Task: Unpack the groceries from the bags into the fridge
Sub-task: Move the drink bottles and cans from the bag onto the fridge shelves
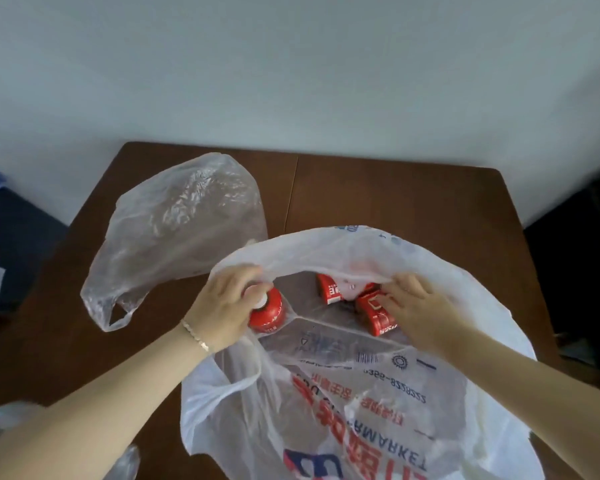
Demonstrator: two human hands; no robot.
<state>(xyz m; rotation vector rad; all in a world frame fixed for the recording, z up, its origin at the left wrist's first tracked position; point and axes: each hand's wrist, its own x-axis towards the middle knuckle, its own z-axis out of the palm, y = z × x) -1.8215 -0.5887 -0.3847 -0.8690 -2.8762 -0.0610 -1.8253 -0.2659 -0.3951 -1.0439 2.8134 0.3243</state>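
Left hand (222,306) clamped round cap of red bottle (267,313) inside white bag (482,306); red carton (378,317) just beneath right hand (421,306), grip unclear

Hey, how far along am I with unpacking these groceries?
Looks done: the clear bag lies slack on the table, apparently emptied. In hand: your left hand grips a red bottle inside the printed bag. Your right hand reaches a red pack, grip unclear. Left: a second red pack sits in that bag, and no fridge is in view.
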